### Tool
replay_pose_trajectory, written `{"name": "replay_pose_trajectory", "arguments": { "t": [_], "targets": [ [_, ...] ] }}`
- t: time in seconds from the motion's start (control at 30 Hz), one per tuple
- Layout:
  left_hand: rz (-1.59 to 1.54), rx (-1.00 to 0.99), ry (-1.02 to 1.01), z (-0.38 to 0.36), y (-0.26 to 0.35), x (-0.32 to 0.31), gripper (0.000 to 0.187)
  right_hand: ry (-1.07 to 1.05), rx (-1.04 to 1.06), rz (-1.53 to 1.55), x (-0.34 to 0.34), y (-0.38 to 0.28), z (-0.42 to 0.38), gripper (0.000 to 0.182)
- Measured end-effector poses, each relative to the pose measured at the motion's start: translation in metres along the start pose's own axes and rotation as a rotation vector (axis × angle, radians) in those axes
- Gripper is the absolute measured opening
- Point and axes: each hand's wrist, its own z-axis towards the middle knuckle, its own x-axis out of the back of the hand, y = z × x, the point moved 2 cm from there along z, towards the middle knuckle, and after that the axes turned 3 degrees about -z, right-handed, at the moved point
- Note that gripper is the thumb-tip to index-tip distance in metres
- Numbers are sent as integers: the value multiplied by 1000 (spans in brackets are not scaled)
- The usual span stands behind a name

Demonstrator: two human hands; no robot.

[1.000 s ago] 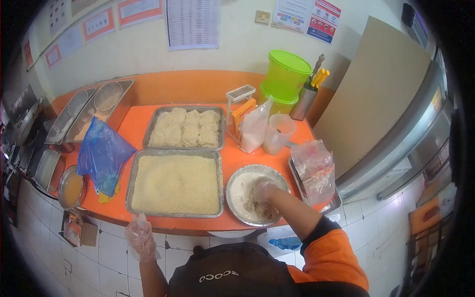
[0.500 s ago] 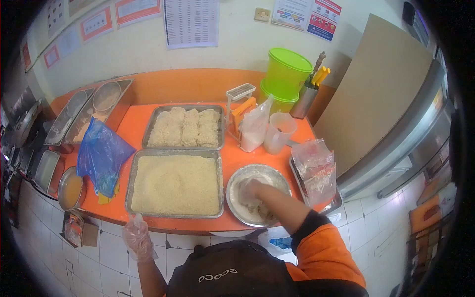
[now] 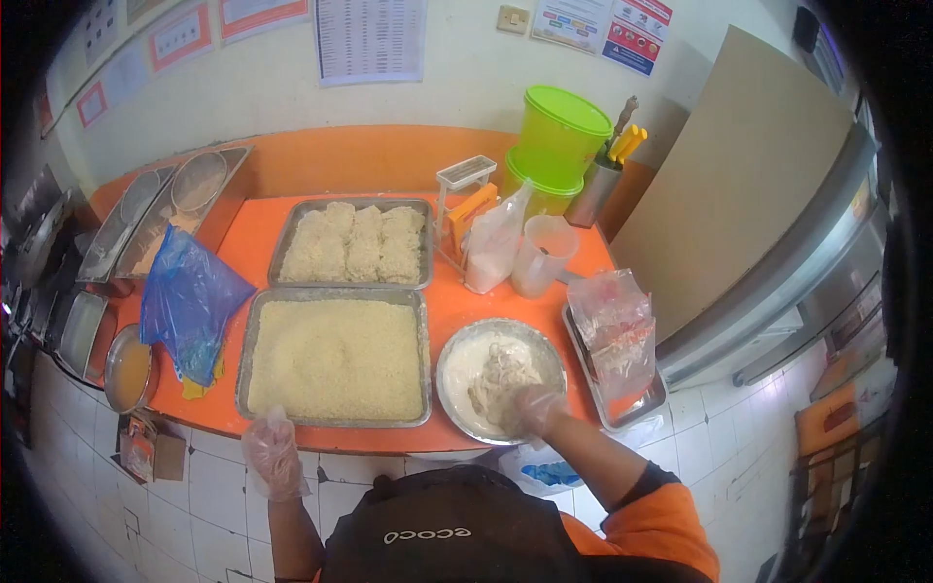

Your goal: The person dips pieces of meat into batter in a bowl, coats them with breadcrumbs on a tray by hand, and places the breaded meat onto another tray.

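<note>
A round metal bowl (image 3: 449, 389) of white flour stands near the table's front edge. Pale flour-coated pieces (image 3: 498, 377) lie in it; their exact kind is hidden by the coating. My right hand (image 3: 535, 410), in a clear plastic glove, is at the bowl's front right, its fingers curled against a coated piece and partly hidden. My left hand (image 3: 274, 455), gloved as well, is held up at the table's front edge with loosely bent fingers and nothing in it. Just beyond it is a metal tray (image 3: 425, 389) of pale breadcrumbs (image 3: 335, 355).
Behind stands another tray (image 3: 275, 257) of breaded pieces (image 3: 352, 245). At left are a blue plastic bag (image 3: 190, 301) and a bowl of orange liquid (image 3: 129, 374). A plastic jug (image 3: 544, 257), flour bag (image 3: 494, 248), knife holder (image 3: 595, 189) and bagged tray (image 3: 614, 340) occupy the right.
My right hand has drawn back from the bowl's middle toward its front right edge, exposing the coated pieces. My left hand stays about where it was. The view has shifted slightly.
</note>
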Motion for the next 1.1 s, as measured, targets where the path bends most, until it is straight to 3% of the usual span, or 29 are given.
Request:
{"name": "replay_pose_trajectory", "arguments": {
  "t": [0.07, 0.13, 0.17, 0.23, 0.37, 0.43, 0.47, 0.53, 0.57, 0.63, 0.77, 0.87, 0.9, 0.97, 1.0, 1.07, 1.1],
  "targets": [
    [78, -69, -56, 6, 11, -6, 15, 78, 7, -1, 17, 2, 9, 27],
    [139, -182, -59, 7, 18, -10, 18, 88, -31, 271, 51, -5, -7, 26],
    [-9, -79, -41, 8, 11, -9, 21, 91, -51, 407, 61, -9, -13, 25],
    [-303, 125, -12, 11, -13, -8, 26, 165, -8, 238, 35, -28, 5, 24],
    [-227, -93, -110, 6, -13, -22, 26, 117, 107, 0, -44, -11, 74, 35],
    [-190, -115, -197, 5, -2, -20, 24, 30, 244, -144, 3, -11, 47, 36],
    [-230, -62, -134, 5, 7, -23, 23, -14, 313, -220, 20, -8, 37, 36],
    [-311, 49, -8, 3, 23, -33, 21, 104, 117, -71, 17, 21, 40, 35],
    [-214, 62, -62, 3, 17, -29, 21, 162, 17, 6, 16, 34, 39, 35],
    [-18, 82, -174, 7, 5, -16, 21, 195, 23, 143, 35, 42, 26, 35],
    [-12, -67, -59, -3, 36, -39, 17, 236, 148, 152, 34, 49, 24, 34],
    [153, -195, -75, -6, 38, -50, 15, 35, 114, -129, 32, 24, -10, 29],
    [220, -283, -106, -11, 26, -51, 14, 53, 76, -58, 34, 20, -17, 27],
    [376, -222, -371, -17, 2, -63, 16, 89, -3, 85, 37, 17, -28, 22],
    [463, -66, -603, -20, -10, -70, 19, 168, 18, 113, 25, 30, -19, 22],
    [241, 58, -859, -40, -27, -87, 18, 330, 59, 171, -7, 67, 7, 23],
    [308, -195, -963, -52, -12, -110, 17, 449, 113, 321, -5, 66, 5, 23]
  ]
}}
